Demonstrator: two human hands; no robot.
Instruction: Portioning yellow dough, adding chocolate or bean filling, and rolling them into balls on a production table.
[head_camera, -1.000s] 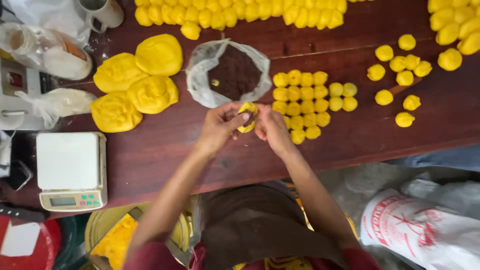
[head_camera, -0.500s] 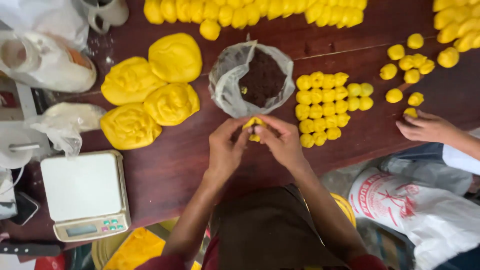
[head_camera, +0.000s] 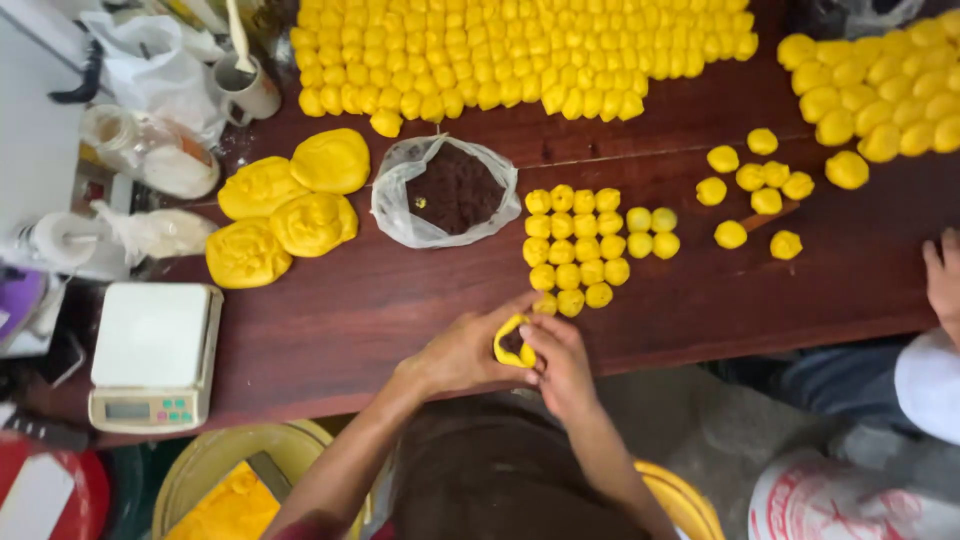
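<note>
Nearest, above the dark polished wooden table (head_camera: 380, 330) edge: my left hand (head_camera: 462, 350) and right hand (head_camera: 562, 365), fingers closed around one soft yellow dough piece (head_camera: 513, 343) cupping dark filling. Beyond: a block of small smooth dough balls (head_camera: 575, 245), a crumpled plastic bag of brown filling (head_camera: 447, 190), four large dough lumps (head_camera: 290, 205).

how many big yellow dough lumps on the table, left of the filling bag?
4, clustered between the bag and the clutter: top right, top left, lower right, lower left. None seems hidden.
</note>
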